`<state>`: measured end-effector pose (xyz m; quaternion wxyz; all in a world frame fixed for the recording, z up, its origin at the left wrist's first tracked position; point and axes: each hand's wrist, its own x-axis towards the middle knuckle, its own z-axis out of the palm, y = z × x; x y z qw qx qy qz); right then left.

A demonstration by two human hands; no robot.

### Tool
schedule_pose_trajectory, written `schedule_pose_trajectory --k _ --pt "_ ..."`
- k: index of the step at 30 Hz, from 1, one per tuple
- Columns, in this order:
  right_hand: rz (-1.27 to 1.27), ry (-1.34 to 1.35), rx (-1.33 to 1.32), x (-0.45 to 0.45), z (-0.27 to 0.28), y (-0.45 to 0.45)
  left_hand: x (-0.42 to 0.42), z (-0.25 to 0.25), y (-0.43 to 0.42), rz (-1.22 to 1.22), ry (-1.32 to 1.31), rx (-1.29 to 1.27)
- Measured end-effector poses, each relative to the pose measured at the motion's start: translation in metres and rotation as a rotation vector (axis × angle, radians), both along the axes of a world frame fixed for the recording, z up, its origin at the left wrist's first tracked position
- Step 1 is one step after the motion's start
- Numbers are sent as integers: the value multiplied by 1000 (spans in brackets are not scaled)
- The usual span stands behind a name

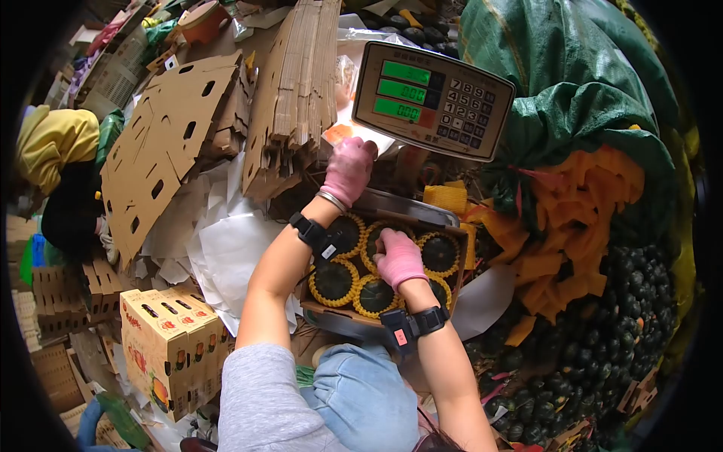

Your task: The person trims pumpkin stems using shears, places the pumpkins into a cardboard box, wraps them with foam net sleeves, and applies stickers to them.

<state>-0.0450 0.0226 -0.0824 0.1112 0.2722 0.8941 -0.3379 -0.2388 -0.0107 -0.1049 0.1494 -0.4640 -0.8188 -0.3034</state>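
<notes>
Both my hands wear pink gloves. My left hand [350, 169] is reached forward with its fingers curled, beside a white sheet with an orange label [337, 134], below the scale display; what its fingers hold, if anything, is hidden. Under me an open cardboard box [325, 309] holds several dark green squashes [334, 282], each in a yellow foam net. My right hand [401, 260] is over the box, its bent fingers gripping the top of a squash [382, 239] in the upper middle. The hand partly covers that squash. The box sits on a metal scale platform [407, 205].
The scale display [434, 100] stands ahead with green readouts. Flattened cartons [290, 90] are stacked at left, above white paper sheets [237, 245] and printed boxes [173, 346]. Orange foam nets [580, 196], a green sack [561, 60] and loose squashes [595, 346] lie right. Another person's yellow sleeve [60, 147] shows left.
</notes>
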Motion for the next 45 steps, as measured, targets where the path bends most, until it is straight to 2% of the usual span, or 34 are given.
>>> schedule_pose_trajectory --k 2,5,7,9,11,12,14,15,17,18,19,21,22,23,25,26,27,29,31,32,39,42,43,45 --pt "4 -24 -9 0 5 1 11 0 -17 -48 38 -59" --pt "-81 121 -178 7 16 4 24 7 -34 -89 98 -88" --pt "-176 244 -543 18 -3 14 36 14 -45 -131 82 -69" --pt "-357 125 -1024 26 32 21 58 46 -57 -228 69 5" --pt "-440 303 -1131 31 40 16 85 56 -67 -325 49 -85" --pt "-502 387 -1136 30 39 12 101 56 -75 -451 15 -128" --pt "-618 642 -1067 20 26 -4 130 60 -84 -749 -8 -157" --pt "-719 481 -893 28 22 -4 137 65 -91 -907 7 -261" --pt "-680 649 -1060 50 19 -9 133 85 -107 -810 -119 -103" --pt "-634 686 -1077 65 15 -13 123 80 -121 -602 -164 -63" --pt "-572 635 -1059 82 14 -15 111 73 -127 -433 -225 131" --pt "-493 533 -1091 113 12 -18 94 65 -134 -39 -593 77" --pt "-487 464 -1130 124 15 -19 83 58 -136 -71 -1182 180" --pt "-483 493 -1134 130 16 -22 75 71 -133 -215 -1523 134" --pt "-477 558 -1131 140 18 -27 75 65 -130 -399 -1405 182" --pt "-476 662 -1026 140 21 -27 78 66 -128 -413 -1366 161" --pt "-576 680 -1088 143 27 -25 84 69 -128 -428 -1329 140" --pt "-618 867 -916 144 33 -21 93 67 -125 -425 -1324 157" --pt "-533 934 -713 143 27 -15 102 63 -124 -379 -1385 220" --pt "-467 709 -623 150 28 -5 103 61 -126 -401 -1350 195" --pt "-532 692 -557 145 39 -11 93 63 -149 -462 -1190 153" --pt "-594 689 -586 146 46 -10 93 75 -151 -405 -1306 135" --pt "-560 656 -457 148 48 -8 95 82 -150 -381 -1347 105" --pt "-490 575 -197 153 56 -5 101 99 -148 -378 -1136 -76"
